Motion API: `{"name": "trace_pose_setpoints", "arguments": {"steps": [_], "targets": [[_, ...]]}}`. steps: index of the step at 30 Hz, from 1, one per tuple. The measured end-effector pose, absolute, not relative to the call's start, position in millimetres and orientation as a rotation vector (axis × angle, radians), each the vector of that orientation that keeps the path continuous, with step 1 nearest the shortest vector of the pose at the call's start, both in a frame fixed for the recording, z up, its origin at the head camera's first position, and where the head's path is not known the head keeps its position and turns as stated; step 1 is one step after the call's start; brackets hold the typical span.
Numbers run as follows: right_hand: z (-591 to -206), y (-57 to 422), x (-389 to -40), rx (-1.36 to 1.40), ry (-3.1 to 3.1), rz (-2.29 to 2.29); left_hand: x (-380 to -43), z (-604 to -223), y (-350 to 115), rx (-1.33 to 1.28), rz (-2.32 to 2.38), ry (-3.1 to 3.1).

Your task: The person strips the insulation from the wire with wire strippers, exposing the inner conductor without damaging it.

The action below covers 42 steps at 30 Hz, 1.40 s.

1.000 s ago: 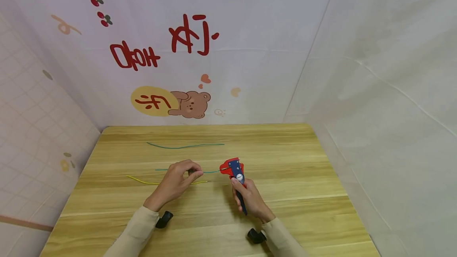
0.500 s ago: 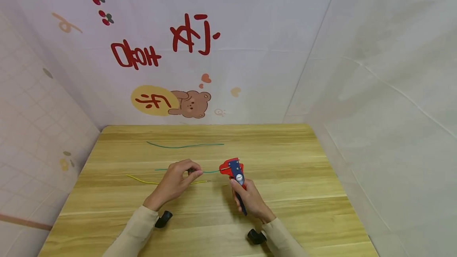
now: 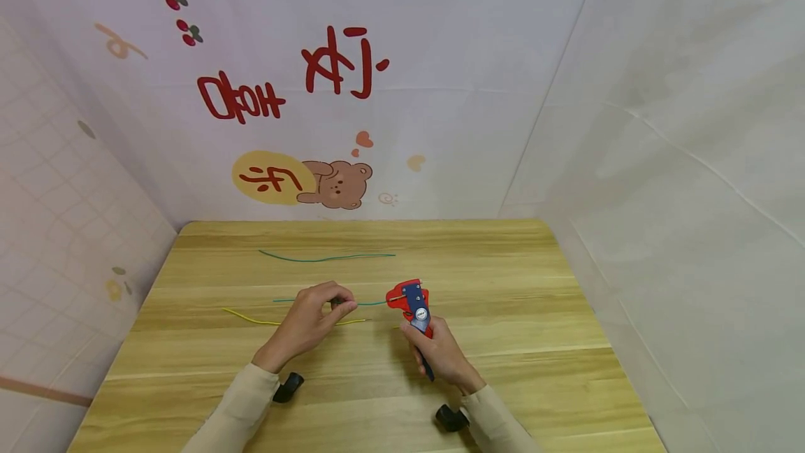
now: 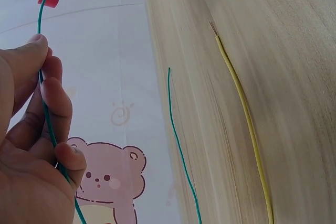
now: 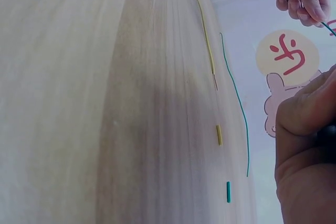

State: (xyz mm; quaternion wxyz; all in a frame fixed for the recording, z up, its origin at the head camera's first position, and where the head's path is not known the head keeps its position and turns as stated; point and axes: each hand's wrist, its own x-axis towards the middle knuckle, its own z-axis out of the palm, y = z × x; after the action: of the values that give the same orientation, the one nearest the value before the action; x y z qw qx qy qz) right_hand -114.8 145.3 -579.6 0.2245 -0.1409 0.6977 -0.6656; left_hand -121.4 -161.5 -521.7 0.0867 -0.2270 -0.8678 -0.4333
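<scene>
In the head view my left hand pinches a green wire between thumb and fingers, above the table. The left wrist view shows this wire running along the palm, its far end entering the red head of the tool. My right hand grips a red and blue wire stripper by its handles, head toward the left hand. How deep the wire sits in the stripper is hidden. Below the left hand lies a yellow wire with a bare copper end, partly covered in the head view.
A second green wire lies farther back on the wooden table. Short cut pieces, a yellow piece and a green piece, lie on the tabletop. A printed cloth wall stands behind the table.
The right thumb has shifted slightly down and left on the stripper's handle, and more red shows below its head. The left hand and wire stay practically in place.
</scene>
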Motion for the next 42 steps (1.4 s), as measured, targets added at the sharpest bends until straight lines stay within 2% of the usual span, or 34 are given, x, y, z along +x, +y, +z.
{"name": "trace_pose_setpoints", "arguments": {"steps": [42], "targets": [[-576.3,148.7,-114.1,-0.394,1.922,-1.836,-122.3,-520.7,-157.3,-0.717,-1.305,-2.522]]}}
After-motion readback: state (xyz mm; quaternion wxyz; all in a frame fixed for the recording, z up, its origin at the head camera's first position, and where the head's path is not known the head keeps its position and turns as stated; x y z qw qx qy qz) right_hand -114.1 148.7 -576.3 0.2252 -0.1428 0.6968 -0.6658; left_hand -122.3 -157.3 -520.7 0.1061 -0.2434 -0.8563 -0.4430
